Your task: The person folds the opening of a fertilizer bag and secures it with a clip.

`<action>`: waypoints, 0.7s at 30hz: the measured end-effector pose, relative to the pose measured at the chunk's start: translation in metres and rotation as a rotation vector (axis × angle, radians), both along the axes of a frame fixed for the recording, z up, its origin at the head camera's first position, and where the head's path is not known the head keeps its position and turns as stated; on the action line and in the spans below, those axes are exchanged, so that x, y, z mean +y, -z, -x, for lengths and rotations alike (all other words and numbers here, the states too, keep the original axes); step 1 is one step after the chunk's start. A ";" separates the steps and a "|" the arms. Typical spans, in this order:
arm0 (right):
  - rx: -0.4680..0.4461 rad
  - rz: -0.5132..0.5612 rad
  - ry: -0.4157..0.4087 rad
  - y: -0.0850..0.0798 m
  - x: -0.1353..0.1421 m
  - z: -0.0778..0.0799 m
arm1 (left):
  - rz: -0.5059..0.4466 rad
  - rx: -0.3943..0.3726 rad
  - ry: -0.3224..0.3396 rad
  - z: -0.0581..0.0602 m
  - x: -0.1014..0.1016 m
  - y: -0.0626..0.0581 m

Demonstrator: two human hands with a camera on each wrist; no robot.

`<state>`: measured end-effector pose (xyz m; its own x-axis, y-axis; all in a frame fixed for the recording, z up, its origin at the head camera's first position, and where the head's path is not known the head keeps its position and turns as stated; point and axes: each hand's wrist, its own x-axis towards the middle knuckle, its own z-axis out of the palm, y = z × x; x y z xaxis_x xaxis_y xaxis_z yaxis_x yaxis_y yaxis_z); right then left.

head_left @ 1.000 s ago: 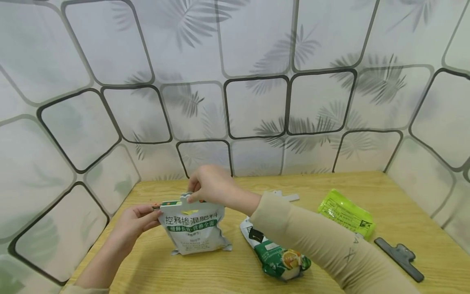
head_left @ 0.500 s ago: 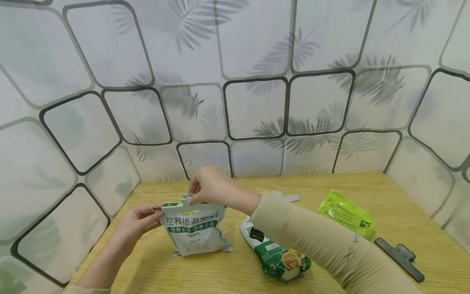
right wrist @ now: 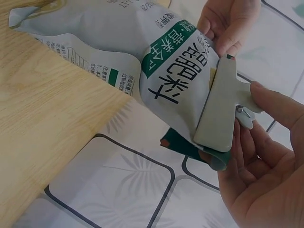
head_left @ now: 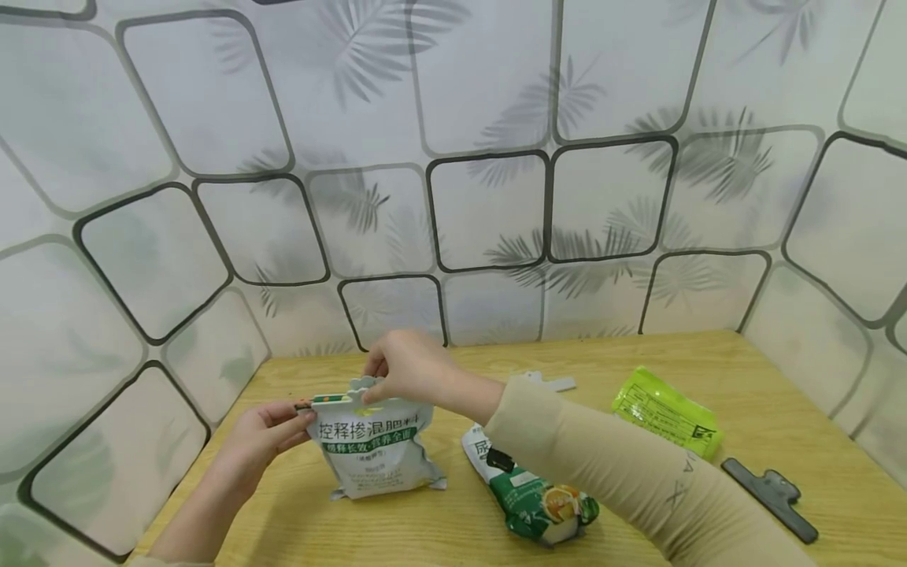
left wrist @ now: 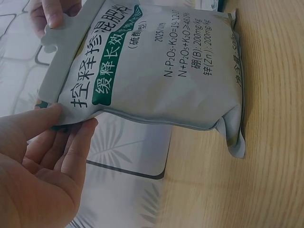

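Note:
A white bag (head_left: 379, 468) with black lettering and a green band stands on the table, its printed front facing me. Along its folded top lies a pale grey bag clip (right wrist: 216, 109). My left hand (head_left: 251, 445) pinches the bag's upper left corner between thumb and fingers, beside the end of the clip. From above, my right hand (head_left: 418, 370) pinches the clip's handles, with the thumb on the near one in the right wrist view. A green and orange folded flap (right wrist: 190, 149) sticks out behind the clip. Part of the clip is hidden by my right hand in the head view.
A green and white bag (head_left: 527, 500) lies right of the white bag, partly under my right forearm. Beyond that arm are a yellow-green packet (head_left: 666, 413) and a black clip (head_left: 771, 498). A pale clip (head_left: 560, 383) lies farther back. Patterned walls enclose the wooden table (head_left: 397, 535).
The head view has shifted slightly. Both hands keep their hold on the bag and the clip, in nearly the same places.

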<state>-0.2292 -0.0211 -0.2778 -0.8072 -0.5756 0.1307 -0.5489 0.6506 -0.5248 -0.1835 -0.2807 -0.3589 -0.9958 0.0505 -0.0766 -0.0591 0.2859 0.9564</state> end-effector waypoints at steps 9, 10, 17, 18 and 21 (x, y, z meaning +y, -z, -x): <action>0.030 -0.015 -0.023 0.004 0.001 -0.002 | 0.009 -0.008 -0.004 0.002 -0.001 0.002; 0.034 -0.018 -0.025 0.005 0.001 -0.003 | 0.008 -0.008 -0.006 0.002 -0.001 0.002; 0.050 -0.015 -0.041 0.007 0.003 -0.004 | -0.012 0.004 0.009 0.002 -0.001 0.003; 0.051 -0.016 -0.044 0.007 0.003 -0.004 | -0.011 0.006 0.013 0.002 -0.002 0.003; 0.053 -0.018 -0.052 0.007 0.003 -0.004 | -0.011 0.002 0.005 0.003 -0.001 0.003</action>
<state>-0.2254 -0.0179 -0.2850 -0.7681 -0.6195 0.1620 -0.6093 0.6291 -0.4827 -0.1862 -0.2820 -0.3623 -0.9957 0.0566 -0.0739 -0.0556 0.2752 0.9598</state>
